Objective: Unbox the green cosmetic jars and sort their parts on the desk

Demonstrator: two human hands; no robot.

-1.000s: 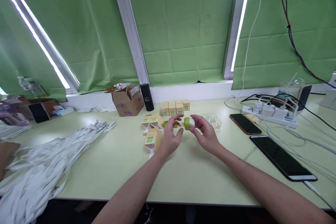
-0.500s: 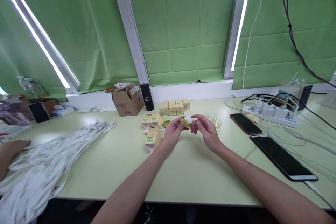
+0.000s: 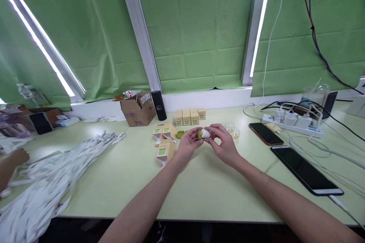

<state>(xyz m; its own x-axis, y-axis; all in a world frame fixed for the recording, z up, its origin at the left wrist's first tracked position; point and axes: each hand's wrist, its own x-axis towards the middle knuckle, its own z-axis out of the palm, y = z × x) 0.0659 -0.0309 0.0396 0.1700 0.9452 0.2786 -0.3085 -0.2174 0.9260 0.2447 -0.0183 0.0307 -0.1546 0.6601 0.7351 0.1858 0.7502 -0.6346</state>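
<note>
While a co-worker's hand [image 3: 19, 156] rests near the white strips [image 3: 71, 163] at far left, the person's own hands meet at mid-table, just right of the small cartons [image 3: 167, 149] with green windows. A small green piece [image 3: 180, 134] lies on the table beside the left hand [image 3: 188, 143], whose fingers and thumb are closed on the left end of a small case [image 3: 205, 133]. That case is held above the tabletop, between both hands: rounded, yellow-green at the left end, smooth and white at the right; finer detail is too small to tell. Half a second ago its white end tilted up and away from the person; now it points rightward, the long axis running roughly level from left to right. The right hand [image 3: 224, 144], its fingers then bunched beside the case, now has thumb and forefinger gripping the white end. Beyond it stand clear containers [image 3: 234, 133].
</note>
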